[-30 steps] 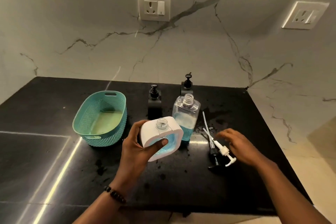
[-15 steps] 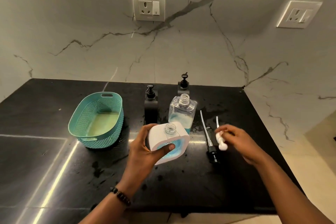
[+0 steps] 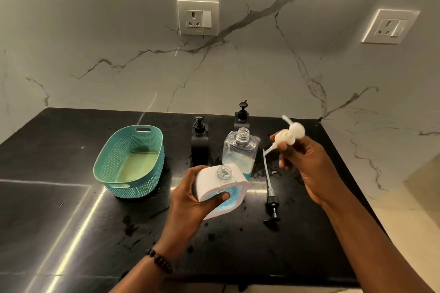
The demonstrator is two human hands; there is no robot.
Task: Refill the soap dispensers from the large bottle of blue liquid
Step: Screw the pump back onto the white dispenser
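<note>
1. Left hand grips the white dispenser, tilted, neck uncapped, above the table.
2. Right hand pinches the white pump, raised right of the dispenser.
3. Clear bottle of blue liquid stands just behind the dispenser; black pump lies right.

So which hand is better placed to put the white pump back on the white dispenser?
Right, probably. The right hand already pinches the white pump, while the left hand grips the open-necked dispenser.
</note>
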